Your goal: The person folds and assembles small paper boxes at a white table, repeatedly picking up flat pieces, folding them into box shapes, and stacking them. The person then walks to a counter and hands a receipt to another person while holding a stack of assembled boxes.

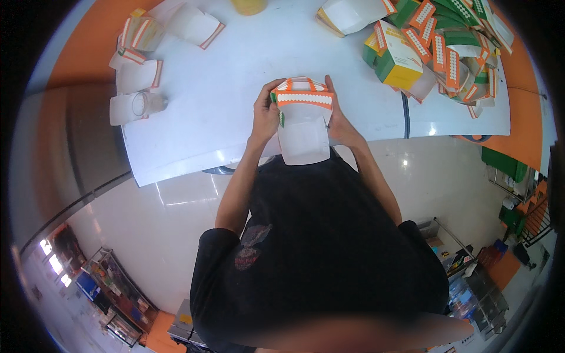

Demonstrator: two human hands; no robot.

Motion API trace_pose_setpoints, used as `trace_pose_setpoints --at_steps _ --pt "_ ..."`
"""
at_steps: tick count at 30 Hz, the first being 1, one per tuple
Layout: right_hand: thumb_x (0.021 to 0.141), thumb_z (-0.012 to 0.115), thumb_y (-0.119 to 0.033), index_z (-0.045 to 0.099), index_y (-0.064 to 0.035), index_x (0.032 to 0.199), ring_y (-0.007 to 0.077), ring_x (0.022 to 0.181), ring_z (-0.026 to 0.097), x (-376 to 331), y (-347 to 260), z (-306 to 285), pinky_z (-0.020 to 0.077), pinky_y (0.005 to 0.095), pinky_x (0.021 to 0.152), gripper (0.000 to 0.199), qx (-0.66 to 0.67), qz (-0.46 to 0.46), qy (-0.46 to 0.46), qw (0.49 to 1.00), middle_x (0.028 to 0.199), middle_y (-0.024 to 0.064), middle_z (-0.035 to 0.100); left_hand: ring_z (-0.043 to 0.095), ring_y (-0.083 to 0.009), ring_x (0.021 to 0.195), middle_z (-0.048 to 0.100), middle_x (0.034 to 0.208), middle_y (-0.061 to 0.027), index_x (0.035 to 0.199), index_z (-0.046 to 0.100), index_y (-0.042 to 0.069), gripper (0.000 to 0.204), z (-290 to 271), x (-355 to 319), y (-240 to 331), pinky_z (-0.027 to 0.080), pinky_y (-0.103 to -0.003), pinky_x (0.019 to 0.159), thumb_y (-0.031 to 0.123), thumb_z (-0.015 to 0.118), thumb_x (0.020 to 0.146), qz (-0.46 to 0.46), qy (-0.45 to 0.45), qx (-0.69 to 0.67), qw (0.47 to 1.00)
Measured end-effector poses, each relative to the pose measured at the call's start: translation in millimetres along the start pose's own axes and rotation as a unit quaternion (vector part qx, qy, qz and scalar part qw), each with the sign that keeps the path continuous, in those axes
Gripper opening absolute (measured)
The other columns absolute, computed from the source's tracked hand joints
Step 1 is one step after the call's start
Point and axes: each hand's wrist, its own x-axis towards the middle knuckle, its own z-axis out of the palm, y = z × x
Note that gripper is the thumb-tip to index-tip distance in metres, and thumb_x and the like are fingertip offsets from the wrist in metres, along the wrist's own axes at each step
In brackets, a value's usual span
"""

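Observation:
A paper food box (304, 139) with a white inside and orange, white-patterned edges is in front of me at the table's near edge. Its lid flap stands open toward me, and a bit of green shows on its left side. My left hand (266, 115) grips the box's left side, with the thumb near the green part. On the opposite side, my right hand (339, 122) holds the box's wall, its fingers partly hidden behind the carton. The box's far wall and base are mostly hidden.
On the white table (229, 94), a heap of orange and green cartons (452, 65) lies at the right beside a closed green-yellow box (397, 56). Several open boxes (139, 75) and a clear cup (148, 104) stand at the left. A yellow round thing (249, 5) is at the far edge.

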Motion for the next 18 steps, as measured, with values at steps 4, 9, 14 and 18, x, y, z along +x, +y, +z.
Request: trace_pose_setpoints --at_steps 4,9,14,18 --pt "0.091 0.075 -0.042 0.023 -0.0062 0.158 0.0242 0.142 0.037 16.0 -4.3 -2.9 0.031 0.038 0.118 0.092 0.188 -0.012 0.017 0.982 0.152 0.0138 0.041 0.058 -0.0207 0.121 0.062 0.125 -0.0099 0.14 0.053 0.0 0.069 6.7 1.3 8.8 0.045 -0.035 0.105 0.053 0.063 0.097 0.033 -0.021 -0.005 0.999" --pt "0.101 0.053 -0.06 0.055 -0.0008 0.125 0.0136 0.106 0.057 24.9 8.7 16.6 0.0474 0.0289 0.092 0.064 0.095 -0.153 0.136 0.974 0.114 0.0065 0.06 0.061 -0.0232 0.111 0.063 0.118 -0.0119 0.131 0.06 0.004 0.046 7.8 7.2 39.4 0.047 -0.034 0.097 0.025 0.073 0.093 0.012 -0.111 0.062 0.992" --pt "0.105 0.053 -0.051 0.06 0.0007 0.1 0.0088 0.075 0.052 28.1 5.8 30.3 0.0434 0.0265 0.066 0.052 -0.024 -0.202 0.227 0.952 0.088 0.0028 0.059 0.06 -0.0212 0.073 0.061 0.081 -0.0113 0.1 0.07 -0.001 0.031 26.7 -0.3 51.9 0.046 -0.035 0.067 0.029 0.063 0.1 0.077 0.022 0.185 0.979" --pt "0.107 0.052 -0.039 0.06 0.0023 0.086 0.0081 0.061 0.047 26.0 -7.1 36.0 0.0382 0.0261 0.055 0.047 -0.083 -0.212 0.275 0.934 0.073 0.0026 0.056 0.05 -0.0212 0.051 0.051 0.061 -0.01 0.078 0.066 0.0 0.036 41.8 -2.6 46.4 0.039 -0.034 0.051 0.027 0.062 0.101 0.153 0.119 0.19 0.962"
